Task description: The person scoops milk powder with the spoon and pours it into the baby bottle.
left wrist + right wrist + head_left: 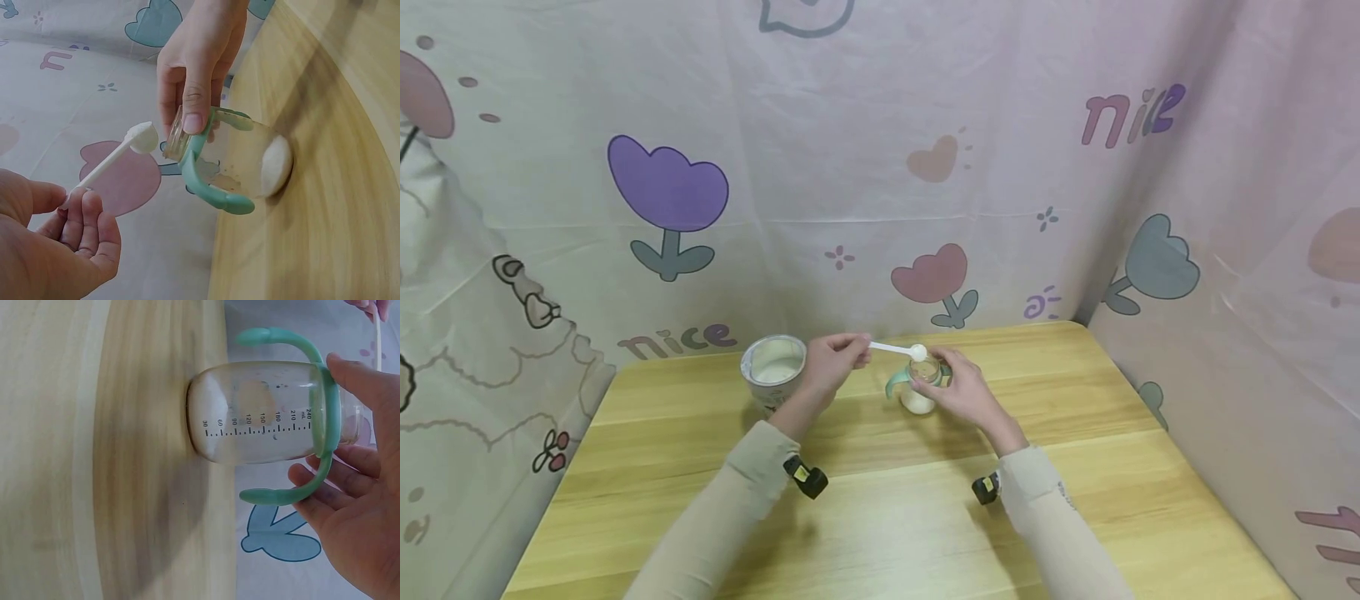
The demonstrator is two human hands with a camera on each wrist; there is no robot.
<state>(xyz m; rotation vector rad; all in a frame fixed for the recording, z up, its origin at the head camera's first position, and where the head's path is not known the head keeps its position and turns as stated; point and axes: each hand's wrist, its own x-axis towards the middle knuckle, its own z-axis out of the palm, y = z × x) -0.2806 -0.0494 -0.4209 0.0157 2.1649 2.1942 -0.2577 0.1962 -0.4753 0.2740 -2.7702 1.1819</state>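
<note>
My left hand (832,367) pinches the handle end of a white measuring scoop (100,165). Its bowl, heaped with pale powder (141,131), hovers right by the mouth of a clear baby bottle (256,415). The bottle has a green two-handled collar (331,406) and printed volume marks. White powder (209,415) lies in its bottom. My right hand (962,387) grips the bottle round its neck and collar, thumb on one side and fingers on the other. The bottle stands upright on the wooden table (880,517).
An uncovered can of milk powder (772,385) stands on the table to the left, beside my left wrist. A patterned cloth (820,167) hangs behind the table and along its right side. Each wrist carries a small black camera (805,477).
</note>
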